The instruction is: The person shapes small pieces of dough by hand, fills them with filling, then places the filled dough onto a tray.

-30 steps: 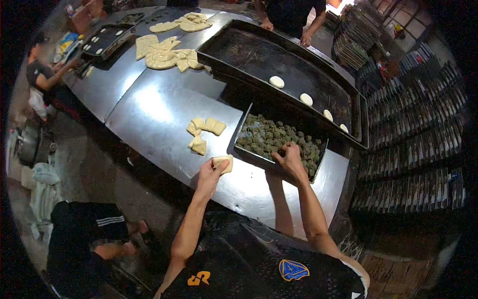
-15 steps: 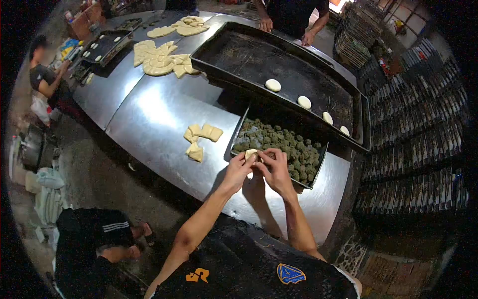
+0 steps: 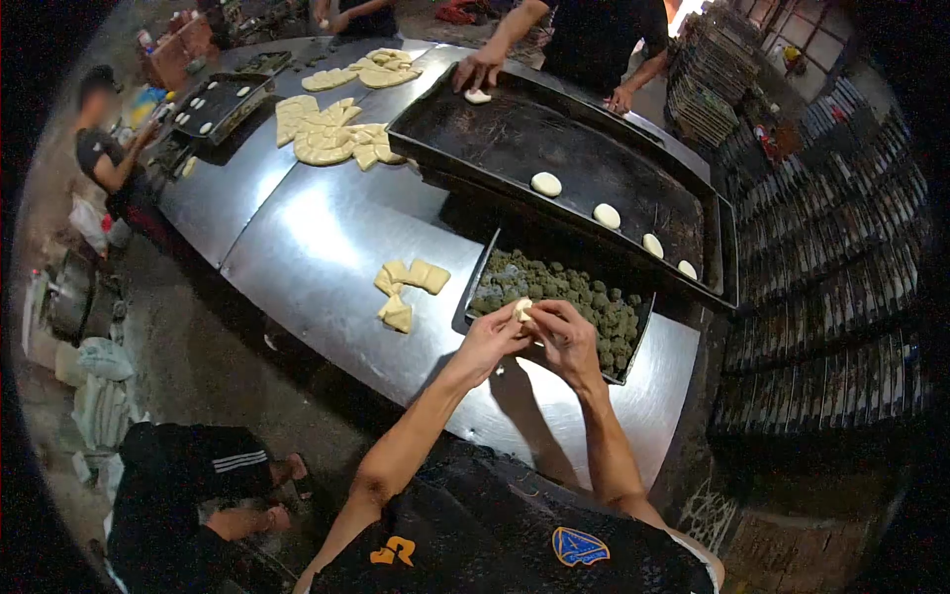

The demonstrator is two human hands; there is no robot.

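Note:
My left hand and my right hand are pressed together around one pale piece of dough, held just above the near edge of a dark tray of greenish filling balls. Both sets of fingers pinch the dough closed. Several cut dough squares lie on the steel table to the left of my hands.
A large black baking tray behind holds several round dough buns. A person at the far side places a bun on it. More dough sheets lie farther back. Another person sits at left, one crouches below. Stacked trays fill the right.
My right hand left the filling tray and joined my left hand on the dough piece. The person at the far side has reached onto the big tray with a bun.

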